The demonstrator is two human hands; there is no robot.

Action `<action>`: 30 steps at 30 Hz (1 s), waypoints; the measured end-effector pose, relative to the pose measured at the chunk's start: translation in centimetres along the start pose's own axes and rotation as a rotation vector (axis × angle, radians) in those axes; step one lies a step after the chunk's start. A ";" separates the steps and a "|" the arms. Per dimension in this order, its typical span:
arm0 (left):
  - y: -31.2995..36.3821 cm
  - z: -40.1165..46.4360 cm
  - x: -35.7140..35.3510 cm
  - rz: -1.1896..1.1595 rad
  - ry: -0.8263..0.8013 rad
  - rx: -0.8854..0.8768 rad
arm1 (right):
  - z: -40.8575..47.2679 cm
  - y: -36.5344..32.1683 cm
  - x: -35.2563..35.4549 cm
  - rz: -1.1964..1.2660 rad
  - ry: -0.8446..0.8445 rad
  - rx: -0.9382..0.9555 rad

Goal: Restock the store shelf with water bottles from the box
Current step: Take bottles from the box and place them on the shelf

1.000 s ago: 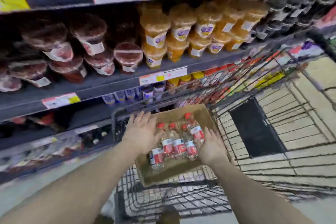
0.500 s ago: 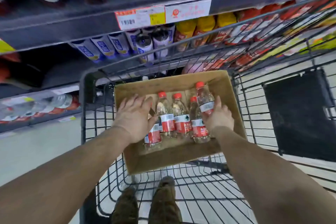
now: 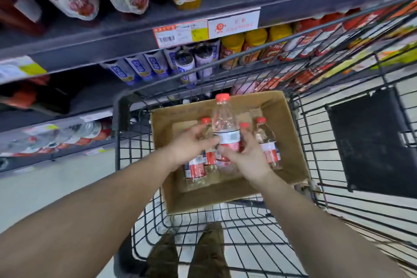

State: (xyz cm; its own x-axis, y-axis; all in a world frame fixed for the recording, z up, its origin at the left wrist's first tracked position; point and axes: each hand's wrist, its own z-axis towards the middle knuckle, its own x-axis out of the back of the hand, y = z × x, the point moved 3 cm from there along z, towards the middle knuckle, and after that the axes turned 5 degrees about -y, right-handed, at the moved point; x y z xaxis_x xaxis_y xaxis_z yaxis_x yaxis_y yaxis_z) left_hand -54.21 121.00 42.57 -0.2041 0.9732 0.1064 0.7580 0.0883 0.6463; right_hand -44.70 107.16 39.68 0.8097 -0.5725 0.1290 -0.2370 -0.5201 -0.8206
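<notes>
Grey store shelving (image 3: 94, 36) fills the background, its tiers stocked with fruit jars, blue cans and yellow-capped bottles behind a price tag (image 3: 180, 35). Below it stands a black wire cart (image 3: 225, 239) holding an open cardboard box (image 3: 284, 133). Both hands meet over the box around one water bottle (image 3: 224, 124), held upright with its long axis vertical and its red cap pointing up toward the shelf, raised above the others. The right hand (image 3: 246, 160) curls its fingers around the lower labelled part; the left hand (image 3: 191, 149) pinches the bottle's left side, though blur makes its exact finger contact hard to tell. Several more red-labelled bottles (image 3: 267, 142) stand upright in the box.
</notes>
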 end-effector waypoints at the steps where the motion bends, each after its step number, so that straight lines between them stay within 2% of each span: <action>1: 0.1 -0.5 0.2 -0.119 -0.030 0.015 | -0.4 -0.5 -1.2 -0.019 -0.054 0.016; 4: -0.3 -2.1 1.5 -0.358 -0.102 0.017 | -1.4 -1.4 -3.6 0.099 -0.244 0.024; 6: -1.2 -2.9 2.8 -0.398 -0.085 -0.016 | -1.4 -1.5 -3.5 0.153 -0.309 -0.015; 10: -3.4 -3.9 4.8 -0.337 0.065 -0.057 | -0.5 0.7 -1.5 -0.055 -0.090 -0.218; 13: -4.6 -4.6 5.9 -0.308 0.131 -0.097 | -0.2 3.1 -3.1 -0.330 -0.149 -0.330; 16: -5.4 -5.0 7.0 -0.284 0.193 -0.145 | -0.3 4.2 -6.4 -0.499 -0.220 -0.337; 23: -5.2 -6.2 8.1 -0.374 0.182 -0.245 | 1.2 6.7 -10.8 -0.536 -0.061 -0.358; 27: -5.2 -6.3 9.0 -0.380 0.176 -0.257 | 1.5 7.0 -12.4 -0.719 0.020 -0.367; 30: -5.7 -6.2 9.4 -0.421 0.191 -0.245 | 1.4 7.2 -13.5 -0.707 0.072 -0.357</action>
State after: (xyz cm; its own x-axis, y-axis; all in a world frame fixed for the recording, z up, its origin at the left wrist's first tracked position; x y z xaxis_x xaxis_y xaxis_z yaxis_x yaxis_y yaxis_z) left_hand -64.33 128.34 44.58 -0.5867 0.8059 -0.0794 0.4235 0.3889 0.8182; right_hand -56.60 112.01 31.27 0.7989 -0.0642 0.5981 0.1521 -0.9404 -0.3041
